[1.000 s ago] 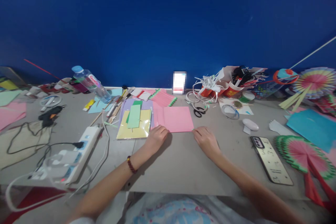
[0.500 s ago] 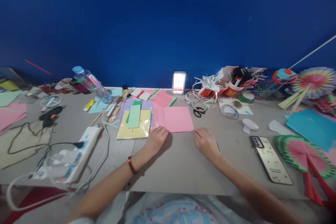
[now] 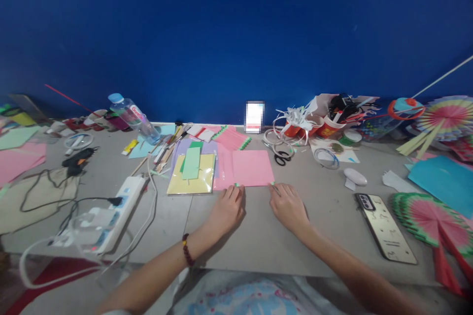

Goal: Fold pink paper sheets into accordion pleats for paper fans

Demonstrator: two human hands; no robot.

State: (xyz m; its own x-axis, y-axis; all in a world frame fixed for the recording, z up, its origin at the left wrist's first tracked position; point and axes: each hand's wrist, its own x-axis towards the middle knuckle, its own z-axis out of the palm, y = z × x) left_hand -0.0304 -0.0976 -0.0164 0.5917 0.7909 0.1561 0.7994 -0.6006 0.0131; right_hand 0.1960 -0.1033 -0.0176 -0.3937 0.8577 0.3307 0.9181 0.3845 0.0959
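Note:
A pink paper sheet [image 3: 251, 167] lies flat on the grey table [image 3: 236, 236] in front of me. My left hand [image 3: 227, 209] rests at the sheet's near edge, fingertips pinched on a small green piece there. My right hand [image 3: 288, 206] sits at the sheet's near right corner, fingers curled and pinching another green bit at the edge. A beaded bracelet is on my left wrist. A yellow packet with a green strip [image 3: 192, 172] lies just left of the pink sheet.
Scissors [image 3: 281, 157], tape rolls and red cups [image 3: 325, 130] stand behind. A phone [image 3: 386, 227] and folded paper fans [image 3: 424, 216] lie right. A power strip [image 3: 111, 211], cables, glue gun [image 3: 79, 162] and water bottle [image 3: 133, 118] are left. A blue wall rises behind.
My left hand has slid right along the sheet's near edge, toward my right hand. The view has shifted slightly.

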